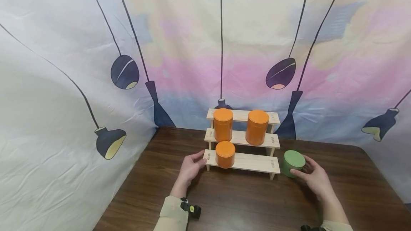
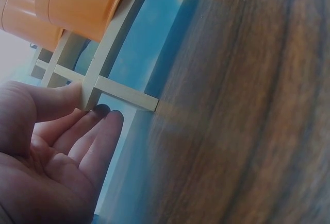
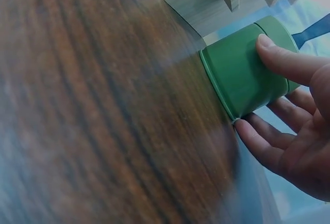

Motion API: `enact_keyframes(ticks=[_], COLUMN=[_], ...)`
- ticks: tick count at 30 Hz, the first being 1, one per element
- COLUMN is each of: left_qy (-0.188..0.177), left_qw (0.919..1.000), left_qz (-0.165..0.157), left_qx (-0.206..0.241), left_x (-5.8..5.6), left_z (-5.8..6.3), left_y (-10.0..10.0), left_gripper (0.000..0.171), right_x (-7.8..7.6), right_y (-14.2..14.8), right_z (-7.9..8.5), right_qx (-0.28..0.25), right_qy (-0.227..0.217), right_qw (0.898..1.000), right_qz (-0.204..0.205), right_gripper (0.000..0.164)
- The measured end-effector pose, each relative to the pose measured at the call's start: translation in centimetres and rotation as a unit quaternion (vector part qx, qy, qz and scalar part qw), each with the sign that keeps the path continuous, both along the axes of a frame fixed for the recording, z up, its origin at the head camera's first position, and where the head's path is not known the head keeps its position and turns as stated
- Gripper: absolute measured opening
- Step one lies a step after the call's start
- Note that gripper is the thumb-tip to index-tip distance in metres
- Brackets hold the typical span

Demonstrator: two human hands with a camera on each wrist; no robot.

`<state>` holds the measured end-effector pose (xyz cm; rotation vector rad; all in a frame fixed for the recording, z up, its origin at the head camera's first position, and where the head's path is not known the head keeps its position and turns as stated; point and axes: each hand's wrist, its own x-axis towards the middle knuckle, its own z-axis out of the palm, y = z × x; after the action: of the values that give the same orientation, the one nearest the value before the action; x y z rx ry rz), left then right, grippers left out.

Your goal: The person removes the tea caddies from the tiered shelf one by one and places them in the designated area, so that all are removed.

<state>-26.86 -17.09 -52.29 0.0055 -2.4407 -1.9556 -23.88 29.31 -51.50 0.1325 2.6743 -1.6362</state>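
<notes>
My left hand [image 1: 189, 168] is pinching the wooden rack [image 1: 252, 162] at the left end of its lowest step. My right hand [image 1: 316, 179] grips the green tin [image 1: 291, 164] between thumb and fingers, just right of that step; can't be sure its base touches the table [image 1: 237, 202]. Short orange tin [image 1: 225, 155] on the lowest step, left side; two tall orange tins [image 1: 223, 127] on the middle one.

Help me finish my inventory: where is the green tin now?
In the head view, the green tin is right of centre, held by the right hand just beside the wooden rack's lowest shelf.
</notes>
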Motion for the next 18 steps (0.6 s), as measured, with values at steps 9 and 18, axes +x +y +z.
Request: enact_keyframes(ticks=[9,18], left_qy=[-0.003,-0.001], left_qw=[1.0000,1.0000], left_qz=[0.001,0.005], left_qx=[-0.002,-0.005], left_x=[0.15,0.10], left_z=[0.01,0.18], left_y=[-0.06,0.09], left_gripper=[0.046,0.046], right_x=[-0.24,-0.07], right_y=[0.61,0.90], right_z=[-0.26,0.52], right_qx=[-0.003,-0.009], right_qy=[-0.008,-0.016], right_qw=[0.999,0.999], right_qz=[0.032,0.043], right_gripper=[0.112,0.117])
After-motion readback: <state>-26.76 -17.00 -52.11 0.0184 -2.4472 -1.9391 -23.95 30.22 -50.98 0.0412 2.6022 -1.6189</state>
